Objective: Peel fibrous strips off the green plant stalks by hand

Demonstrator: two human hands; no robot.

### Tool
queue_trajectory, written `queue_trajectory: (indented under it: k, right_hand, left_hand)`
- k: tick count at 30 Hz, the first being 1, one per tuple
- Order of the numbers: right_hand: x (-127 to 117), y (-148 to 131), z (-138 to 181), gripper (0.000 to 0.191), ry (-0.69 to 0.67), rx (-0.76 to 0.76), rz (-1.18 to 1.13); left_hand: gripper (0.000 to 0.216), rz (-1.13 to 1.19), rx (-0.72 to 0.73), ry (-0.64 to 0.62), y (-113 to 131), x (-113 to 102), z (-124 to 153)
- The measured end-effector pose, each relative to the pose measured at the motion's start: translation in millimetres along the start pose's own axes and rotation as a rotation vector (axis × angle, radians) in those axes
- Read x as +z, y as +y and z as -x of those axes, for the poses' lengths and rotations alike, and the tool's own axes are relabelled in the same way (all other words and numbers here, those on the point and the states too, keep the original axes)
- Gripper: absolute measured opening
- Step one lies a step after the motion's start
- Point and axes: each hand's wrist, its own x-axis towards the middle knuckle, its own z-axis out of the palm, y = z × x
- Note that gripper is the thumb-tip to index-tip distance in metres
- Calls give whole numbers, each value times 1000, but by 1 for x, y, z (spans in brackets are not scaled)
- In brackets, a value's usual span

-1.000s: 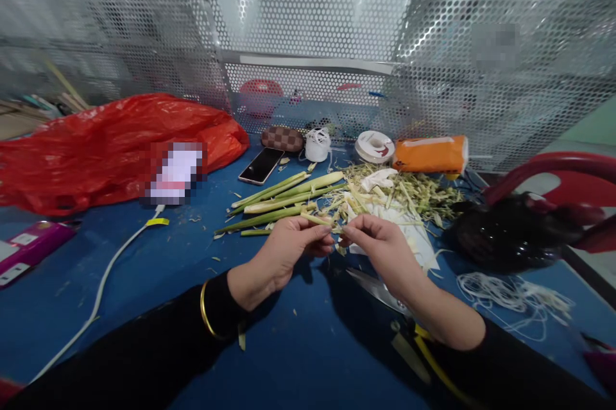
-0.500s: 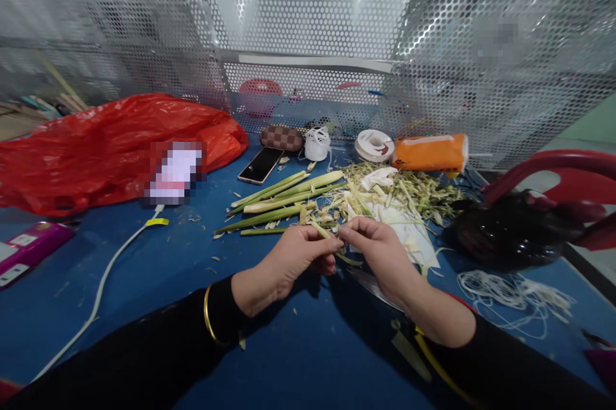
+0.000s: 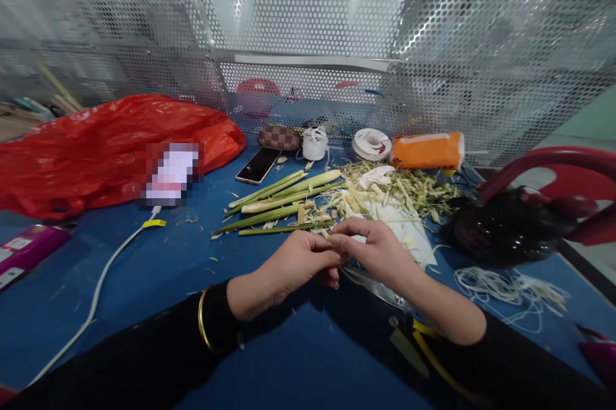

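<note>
My left hand (image 3: 301, 264) is closed in a pinch above the blue table (image 3: 289, 358), with a small piece of pale green stalk (image 3: 326, 235) at its fingertips. Thumb and fingers of my right hand (image 3: 378, 253) pinch the same piece, meeting the left fingertips. Most of the piece is hidden by the fingers. Just beyond lie several long green stalks (image 3: 283, 210), side by side. A pile of shredded peelings (image 3: 418, 193) spreads to their right, partly over white paper (image 3: 416, 240). Under my right wrist rests a metal blade (image 3: 380, 289), partly covered.
A red plastic bag (image 3: 110, 134) and a charging phone (image 3: 171, 176) are on the left. Along the back are a dark phone (image 3: 258, 165), a checked case (image 3: 279, 138), a spool (image 3: 372, 144) and an orange packet (image 3: 426, 151). A dark kettle (image 3: 505, 227) and white string (image 3: 510, 288) occupy the right.
My right hand has moved slightly left over the left fingertips, and the stalk piece shows less. More of the metal blade is visible. The view has shifted a little.
</note>
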Motion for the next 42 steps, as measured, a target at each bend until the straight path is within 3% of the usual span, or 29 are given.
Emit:
queue_trajectory:
  k: [6, 11, 23, 33, 42]
  right_hand:
    - [5, -6, 3, 18, -62, 187, -331]
    - [7, -7, 4, 19, -53, 237, -425]
    - [15, -1, 8, 11, 126, 150, -346]
    - [20, 2, 9, 13, 132, 117, -336]
    - [0, 4, -4, 27, 94, 188, -453]
  left_hand:
    - [22, -9, -28, -36, -2, 1, 1]
    - [26, -32, -8, -69, -4, 0, 1]
    - [22, -139, -11, -188, -4, 0, 5]
    - [21, -140, -38, -231, -8, -1, 4]
    - [25, 163, -51, 2, 0, 3, 2]
